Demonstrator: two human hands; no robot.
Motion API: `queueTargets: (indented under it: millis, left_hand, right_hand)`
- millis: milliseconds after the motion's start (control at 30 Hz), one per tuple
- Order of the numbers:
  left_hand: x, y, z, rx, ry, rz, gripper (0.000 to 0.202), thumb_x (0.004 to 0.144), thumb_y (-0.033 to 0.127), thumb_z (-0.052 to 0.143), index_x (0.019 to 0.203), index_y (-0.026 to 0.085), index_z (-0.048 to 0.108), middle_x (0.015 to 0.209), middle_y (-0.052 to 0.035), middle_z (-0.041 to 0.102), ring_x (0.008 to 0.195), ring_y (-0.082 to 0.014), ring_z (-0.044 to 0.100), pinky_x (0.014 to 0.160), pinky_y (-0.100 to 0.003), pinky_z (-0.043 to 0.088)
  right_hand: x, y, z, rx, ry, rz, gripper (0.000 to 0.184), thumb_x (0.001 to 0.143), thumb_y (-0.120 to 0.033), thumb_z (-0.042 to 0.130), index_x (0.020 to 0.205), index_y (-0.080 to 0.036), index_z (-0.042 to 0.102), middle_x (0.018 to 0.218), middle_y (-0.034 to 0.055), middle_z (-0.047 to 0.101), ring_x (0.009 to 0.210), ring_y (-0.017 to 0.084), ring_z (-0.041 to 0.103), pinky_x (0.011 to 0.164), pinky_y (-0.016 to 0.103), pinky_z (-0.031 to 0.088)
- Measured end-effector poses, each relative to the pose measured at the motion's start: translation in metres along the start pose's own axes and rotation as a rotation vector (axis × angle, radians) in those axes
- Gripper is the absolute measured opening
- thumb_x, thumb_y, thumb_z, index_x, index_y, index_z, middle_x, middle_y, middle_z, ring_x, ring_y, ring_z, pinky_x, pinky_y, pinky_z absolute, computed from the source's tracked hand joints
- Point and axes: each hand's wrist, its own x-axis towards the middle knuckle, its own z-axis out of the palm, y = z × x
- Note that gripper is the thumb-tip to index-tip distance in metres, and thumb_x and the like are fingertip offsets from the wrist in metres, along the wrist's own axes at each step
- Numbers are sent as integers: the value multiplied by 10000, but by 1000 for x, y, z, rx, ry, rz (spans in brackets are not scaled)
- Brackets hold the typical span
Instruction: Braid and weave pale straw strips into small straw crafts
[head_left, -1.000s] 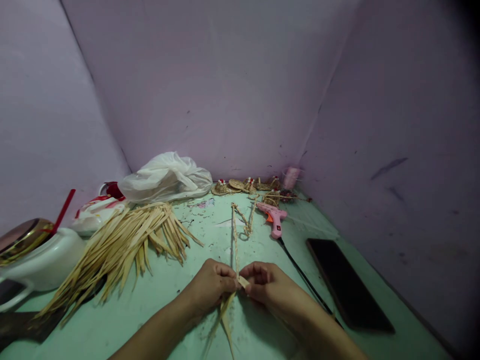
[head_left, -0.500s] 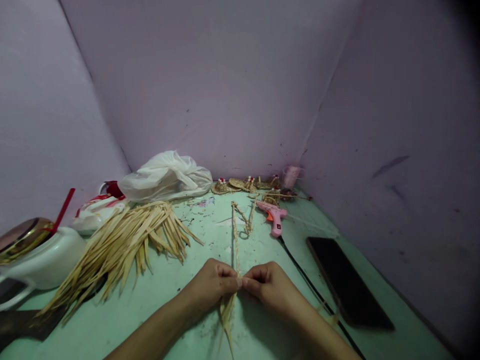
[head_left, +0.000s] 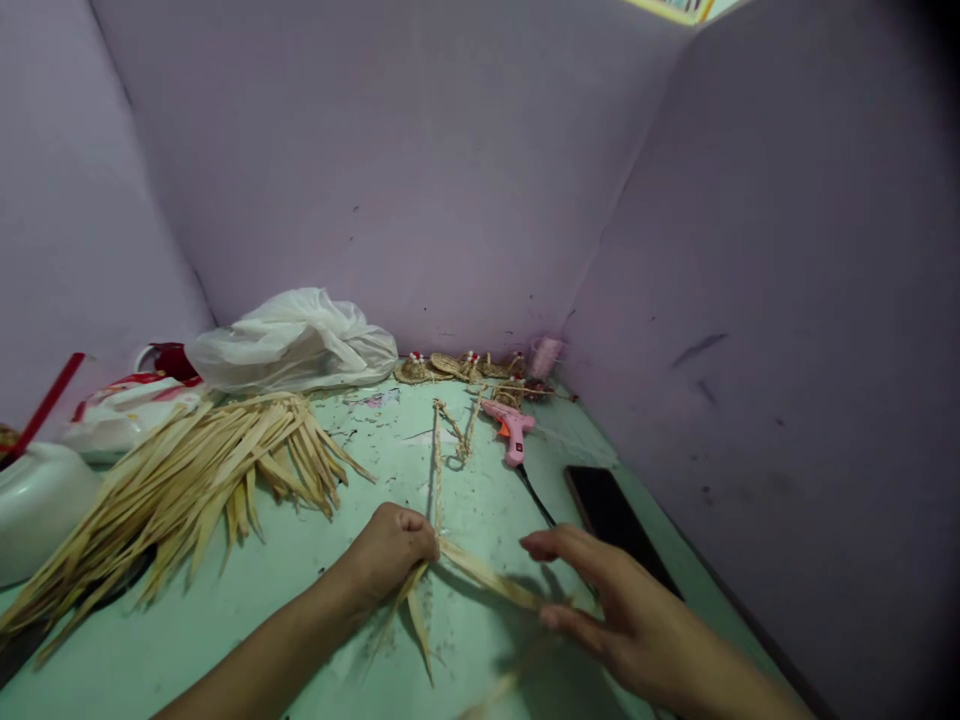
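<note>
My left hand [head_left: 390, 552] is closed in a pinch on the lower end of a thin braided cord [head_left: 438, 470] of dry straw-coloured leaf. Loose strip ends [head_left: 418, 635] hang below that pinch. From the same spot a flat leaf strip [head_left: 487, 578] stretches right, towards my right hand [head_left: 607, 590]. That hand is open, its thumb and fingers apart; the thumb tip is at the strip's far end, and whether it touches cannot be made out. The cord runs away from me up the table and bends back in a loose zigzag.
A bundle of dry leaf strips [head_left: 187, 480] lies left, near a white pot [head_left: 45, 510]. Behind are a white plastic bag [head_left: 300, 345] and small woven hats [head_left: 416, 370]. A pink glue gun [head_left: 515, 428], its black cord and a phone [head_left: 607, 510] lie right.
My right hand has left the pinch point beside my left hand, moved right and opened. A leaf strip now extends to the right. The view has shifted, too.
</note>
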Motion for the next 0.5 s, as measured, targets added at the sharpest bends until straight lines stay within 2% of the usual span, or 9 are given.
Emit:
queueTargets:
  millis: [100,200,267,333,433,500]
  left_hand:
    - [0,-1,0,-6,11,4,80,489,172,472,416,147,451,311,73,305,326,-36,218,366,-185,135]
    - [-2,-1,-1,9,19,-7,78,494,169,469,420,149,454,303,74,302,315,-38,218,359,-185,138]
    - [-3,1,-1,12,21,-12,81,499,173,468,422,151,451,299,77,292,310,-38,208,356,-186,135]
    - [-5,3,-1,5,23,-13,87,496,173,470,416,152,441,300,78,285,313,-35,200,356,-184,132]
    - [-5,3,-1,1,34,-17,86,489,170,470,411,152,437,300,79,284,318,-35,202,361,-184,133]
    - [-3,1,-1,-3,35,-9,76,486,168,466,414,150,448,302,75,293,323,-38,213,366,-186,138]
  right_hand:
    - [-8,12,-5,-128,16,-94,224,750,-143,458,926,-210,578,1010,72,539,908,160,507,773,268,390]
    - [-10,21,1,-236,-92,-91,265,701,-54,452,817,-222,622,952,52,561,889,160,521,762,271,393]
    - [-11,24,8,-293,-119,-64,287,700,-46,448,825,-232,627,961,49,569,902,169,521,766,280,391]
    - [-11,26,17,-329,-90,-8,269,715,-52,432,838,-215,607,947,56,575,875,170,530,753,280,395]
    - [-9,26,27,-359,-63,88,238,724,-58,415,853,-189,567,896,58,579,787,156,550,693,258,407]
    - [-10,27,28,-379,-90,115,200,738,-76,405,799,-184,562,837,51,588,726,146,557,637,236,407]
